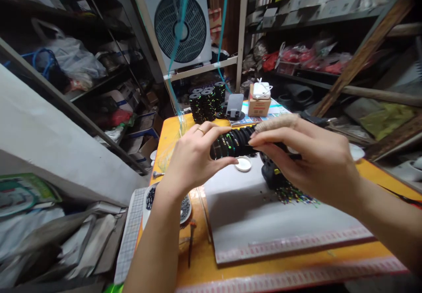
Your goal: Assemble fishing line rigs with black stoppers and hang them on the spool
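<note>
A black ribbed roll [232,141] lies level above the table, with green and yellow specks and thin bands along it. My left hand [193,152] is wrapped around its left end, fingers over the top and thumb beneath. At the roll's right end, my right hand [316,156] pinches with thumb and fingertips; what is between them is too small to tell. One right finger has a beige wrap [280,122]. Below this hand stands a black holder [272,174], partly hidden. A pile of colour-headed pins [293,195] lies beside it on a white board [244,222].
Stacks of black spools [202,106], a phone stand [235,106] and a small carton [259,106] stand at the back. A small white lid [243,164] is on the board. At left is a dish of dark pieces [186,209]. Teal strands [180,29] hang before a fan [181,27].
</note>
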`<state>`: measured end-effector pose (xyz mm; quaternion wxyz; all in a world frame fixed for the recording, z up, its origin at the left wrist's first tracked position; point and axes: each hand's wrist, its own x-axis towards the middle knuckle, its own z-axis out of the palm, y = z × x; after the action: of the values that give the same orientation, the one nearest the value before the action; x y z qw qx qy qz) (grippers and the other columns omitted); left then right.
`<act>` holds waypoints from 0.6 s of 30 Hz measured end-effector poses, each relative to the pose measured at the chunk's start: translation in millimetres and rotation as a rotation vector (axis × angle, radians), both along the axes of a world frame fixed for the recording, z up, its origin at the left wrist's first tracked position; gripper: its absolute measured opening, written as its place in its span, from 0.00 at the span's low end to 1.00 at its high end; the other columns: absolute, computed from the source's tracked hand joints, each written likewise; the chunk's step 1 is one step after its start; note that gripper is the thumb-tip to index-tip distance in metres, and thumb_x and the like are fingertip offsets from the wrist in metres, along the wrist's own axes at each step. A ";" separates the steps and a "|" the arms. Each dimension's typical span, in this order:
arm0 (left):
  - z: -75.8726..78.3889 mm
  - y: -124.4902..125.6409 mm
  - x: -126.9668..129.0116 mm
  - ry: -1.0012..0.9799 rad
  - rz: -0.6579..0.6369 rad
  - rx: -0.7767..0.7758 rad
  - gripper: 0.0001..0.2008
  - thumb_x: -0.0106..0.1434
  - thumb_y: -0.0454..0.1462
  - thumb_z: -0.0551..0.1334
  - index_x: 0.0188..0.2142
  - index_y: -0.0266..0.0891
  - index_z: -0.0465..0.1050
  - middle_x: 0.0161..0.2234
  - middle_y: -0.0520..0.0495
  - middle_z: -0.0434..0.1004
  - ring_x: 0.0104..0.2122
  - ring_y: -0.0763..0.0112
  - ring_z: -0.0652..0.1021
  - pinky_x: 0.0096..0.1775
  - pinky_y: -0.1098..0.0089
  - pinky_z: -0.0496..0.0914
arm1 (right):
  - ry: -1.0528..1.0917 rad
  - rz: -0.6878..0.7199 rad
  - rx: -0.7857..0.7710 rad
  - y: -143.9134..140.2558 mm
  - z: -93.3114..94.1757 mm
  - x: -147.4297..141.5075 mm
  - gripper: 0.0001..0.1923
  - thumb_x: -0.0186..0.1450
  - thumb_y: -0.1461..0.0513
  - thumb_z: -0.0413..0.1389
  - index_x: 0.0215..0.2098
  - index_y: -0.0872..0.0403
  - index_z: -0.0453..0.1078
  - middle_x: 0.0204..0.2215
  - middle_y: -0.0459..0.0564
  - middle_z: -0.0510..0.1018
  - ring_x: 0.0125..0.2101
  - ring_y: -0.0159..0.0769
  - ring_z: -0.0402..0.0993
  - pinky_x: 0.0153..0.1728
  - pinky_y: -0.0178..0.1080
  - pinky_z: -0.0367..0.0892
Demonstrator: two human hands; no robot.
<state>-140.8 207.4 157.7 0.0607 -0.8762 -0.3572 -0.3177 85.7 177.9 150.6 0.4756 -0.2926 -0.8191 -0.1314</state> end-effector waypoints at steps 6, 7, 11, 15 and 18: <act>-0.5 1.3 0.3 -0.010 -0.007 -0.011 0.26 0.59 0.46 0.73 0.53 0.39 0.72 0.48 0.43 0.80 0.48 0.56 0.79 0.49 0.58 0.73 | -0.052 0.004 -0.003 14.1 -3.9 -6.5 0.05 0.71 0.68 0.55 0.42 0.56 0.73 0.39 0.53 0.80 0.40 0.37 0.79 0.40 0.37 0.74; -0.3 1.2 0.5 -0.012 -0.007 -0.015 0.25 0.59 0.46 0.73 0.52 0.39 0.72 0.48 0.43 0.80 0.48 0.56 0.79 0.49 0.58 0.73 | -0.059 0.004 -0.004 14.2 -4.4 -5.6 0.05 0.71 0.68 0.55 0.42 0.55 0.73 0.39 0.52 0.80 0.40 0.37 0.79 0.40 0.37 0.74; 0.1 0.9 1.0 -0.016 -0.006 -0.015 0.26 0.58 0.47 0.73 0.52 0.40 0.73 0.48 0.43 0.80 0.48 0.56 0.79 0.49 0.58 0.73 | -0.072 -0.010 -0.002 12.7 -3.8 -3.5 0.06 0.71 0.69 0.55 0.43 0.54 0.73 0.39 0.52 0.80 0.40 0.38 0.79 0.41 0.38 0.74; -0.7 1.4 0.9 -0.016 0.001 -0.015 0.25 0.58 0.47 0.73 0.52 0.41 0.72 0.48 0.44 0.80 0.48 0.56 0.79 0.49 0.58 0.73 | -0.084 -0.018 0.007 12.4 -2.9 -6.2 0.07 0.71 0.69 0.55 0.43 0.53 0.73 0.38 0.52 0.79 0.40 0.37 0.79 0.41 0.38 0.74; -1.4 1.8 0.5 -0.014 0.006 -0.016 0.25 0.58 0.47 0.73 0.52 0.42 0.72 0.49 0.44 0.80 0.49 0.56 0.79 0.50 0.59 0.73 | -0.119 -0.030 0.014 13.2 -2.4 -8.3 0.07 0.72 0.68 0.54 0.43 0.53 0.72 0.39 0.52 0.79 0.40 0.38 0.78 0.41 0.39 0.74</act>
<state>-140.3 209.2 156.3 0.0519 -0.8733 -0.3630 -0.3209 77.4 191.2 148.2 0.4264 -0.2930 -0.8404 -0.1615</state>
